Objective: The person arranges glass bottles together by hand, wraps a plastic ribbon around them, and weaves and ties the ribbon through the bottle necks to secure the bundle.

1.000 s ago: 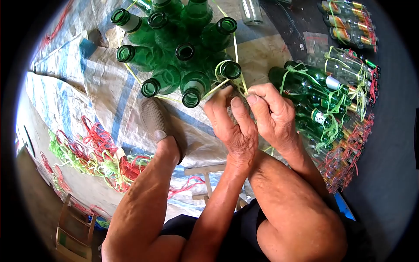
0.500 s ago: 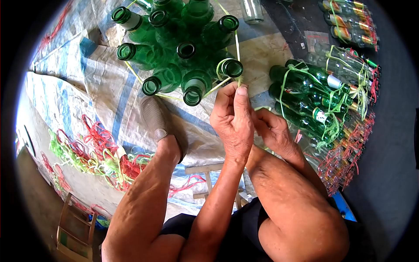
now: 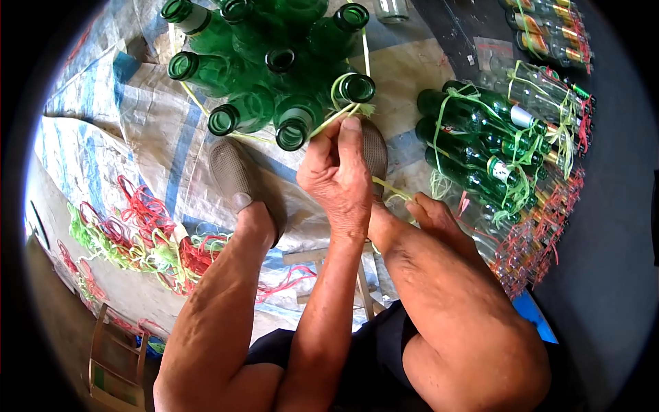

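Several green glass bottles [image 3: 257, 62] stand upright in a cluster, mouths up, with pale yellow-green plastic string [image 3: 366, 48] running around them. The string loops about the neck of the near-right bottle [image 3: 357, 88] and crosses beside it. There my left hand [image 3: 336, 175] pinches the string between thumb and fingers, just below that bottle's mouth. Lower and to the right, beside my right knee, my right hand [image 3: 437, 214] is closed on a length of the same string [image 3: 392, 188]. Part of the right hand is hidden behind the leg.
Tied bundles of green bottles [image 3: 473, 141] and clear bottles [image 3: 535, 89] lie to the right. A tangle of red and green string [image 3: 158, 240] lies at left on the striped sheet [image 3: 185, 151]. A wooden chair [image 3: 117, 357] stands lower left. A clear glass [image 3: 392, 9] is at the top.
My right hand has moved down and right, away from the left, drawing out a length of string between them. My left hand still pinches at the near-right bottle. The view has shifted slightly.
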